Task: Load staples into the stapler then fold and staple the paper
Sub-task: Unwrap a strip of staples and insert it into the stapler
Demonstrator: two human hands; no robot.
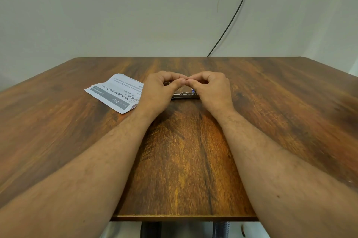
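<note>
**Both hands curled over the stapler at counter centre**

Left hand (157, 90) and right hand (212, 90) meet at mid-counter, thumb and index tips touching each other in a heart-like arch. Fingers on both are curled in. Grip state: fingertips pinched together at the meeting point, but what they pinch, if anything, is too small to tell. Whether either hand actually clamps the stapler is hidden by the palms.

Small silver metal stapler (185, 95): lies flat on the counter, lengthwise left to right, directly under and between the two hands. Only a thin stamped-metal strip shows, with slots along its top and a small blue bit at its right end, beside the right hand. Both ends run under the hands.

White printed paper sheet (116, 92): flat on the counter, just left of the left hand, its right edge tucked under that wrist. Black text plus a grey band with "2669"; print reads upside down from this view. Slightly creased, far corner lifted a little.

Brown wood-grain counter (184, 160): laminate look, glossy, dark streaks over orange patches, straight front edge with thin edging. Bare forearms stretch over it from the near edge.

Room: plain pale matte wall behind the counter. Thin black cable (235, 12) runs diagonally down the wall to the counter's back edge.
</note>
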